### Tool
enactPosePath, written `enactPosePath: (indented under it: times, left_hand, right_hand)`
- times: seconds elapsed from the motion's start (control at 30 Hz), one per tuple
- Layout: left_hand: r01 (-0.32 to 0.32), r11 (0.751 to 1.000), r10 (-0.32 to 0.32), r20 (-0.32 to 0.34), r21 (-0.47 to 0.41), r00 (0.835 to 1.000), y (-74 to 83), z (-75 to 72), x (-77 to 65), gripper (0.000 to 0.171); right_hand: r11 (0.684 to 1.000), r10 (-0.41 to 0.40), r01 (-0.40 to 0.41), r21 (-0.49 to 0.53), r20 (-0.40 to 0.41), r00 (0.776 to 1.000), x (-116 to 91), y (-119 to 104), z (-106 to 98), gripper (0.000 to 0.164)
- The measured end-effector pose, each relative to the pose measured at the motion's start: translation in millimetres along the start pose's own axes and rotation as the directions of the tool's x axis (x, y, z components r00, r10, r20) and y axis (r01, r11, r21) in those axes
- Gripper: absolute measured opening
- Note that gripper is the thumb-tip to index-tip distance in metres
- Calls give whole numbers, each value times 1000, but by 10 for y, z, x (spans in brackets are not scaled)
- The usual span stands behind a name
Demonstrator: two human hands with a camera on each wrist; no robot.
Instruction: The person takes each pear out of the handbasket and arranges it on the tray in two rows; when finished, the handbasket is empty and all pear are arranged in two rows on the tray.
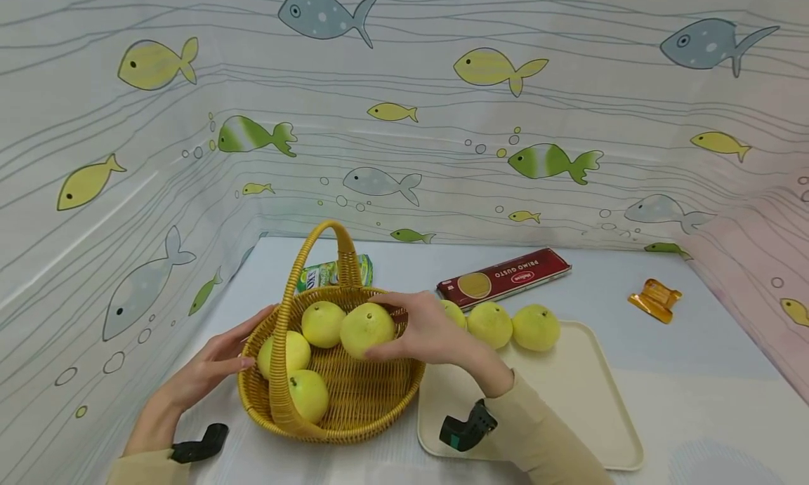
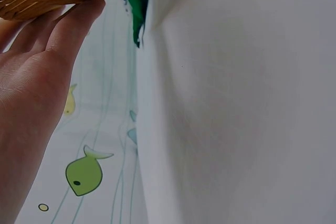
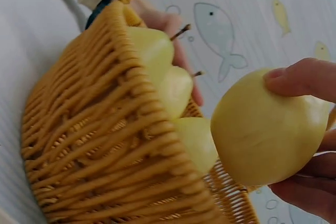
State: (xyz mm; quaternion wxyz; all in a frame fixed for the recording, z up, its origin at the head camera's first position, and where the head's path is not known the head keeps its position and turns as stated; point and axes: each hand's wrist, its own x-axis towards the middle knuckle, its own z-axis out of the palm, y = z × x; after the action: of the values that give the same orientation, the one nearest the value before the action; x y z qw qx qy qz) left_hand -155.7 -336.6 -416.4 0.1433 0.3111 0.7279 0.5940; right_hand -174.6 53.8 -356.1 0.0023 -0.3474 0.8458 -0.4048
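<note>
My right hand [image 1: 430,332] grips a yellow-green pear [image 1: 365,329], thumb on the near side and fingers beyond, over the right part of a wicker basket [image 1: 373,432]. In the right wrist view this held pear [image 3: 262,135] shows above the basket's rim. Three more pears lie inside along the left and back, one of them a stemmed pear [image 1: 310,395] at the front. My left hand [image 1: 211,364] touches the basket's outer left side with its fingers extended; the left wrist view has its fingertips [image 2: 94,6] against the wicker.
A cream tray [image 1: 569,408] stands right of the basket, with three pears [image 1: 536,328] along its back edge. Behind lie a dark red Primo Gusto box [image 1: 505,278] and a green packet [image 1: 322,274]. An orange wrapper [image 1: 656,300] is at far right. The basket's tall handle [image 1: 293,281] arches up.
</note>
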Motion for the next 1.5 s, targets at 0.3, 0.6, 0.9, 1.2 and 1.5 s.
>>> enactPosePath:
  times: [0.3,0.6,0.9,1.2,1.5]
  left_hand:
    - [35,999,-35,-12,4,999,-28,-24,-9,73]
    - [48,999,-47,-19,10,999,-39,-23,0,74]
    - [32,999,-32,-15,2,999,-48,-22,-7,72]
    - [44,999,-44,-12,-12,999,-39,-18,13,72]
    - [30,999,-30,-10,11,999,-77,-38,14,72]
  right_hand:
    - [998,30,-29,47,-24,999,-53,3,-196,65]
    - [992,93,-88,88,-56,994,-111,8,-375,65]
    - [987,128,-118,108,-87,988,-179,6,-560,66]
    - [985,150,-138,105,-117,982,-255,10,-732,65]
    - [980,187,-173,101,-152,970,-427,44,-908,65]
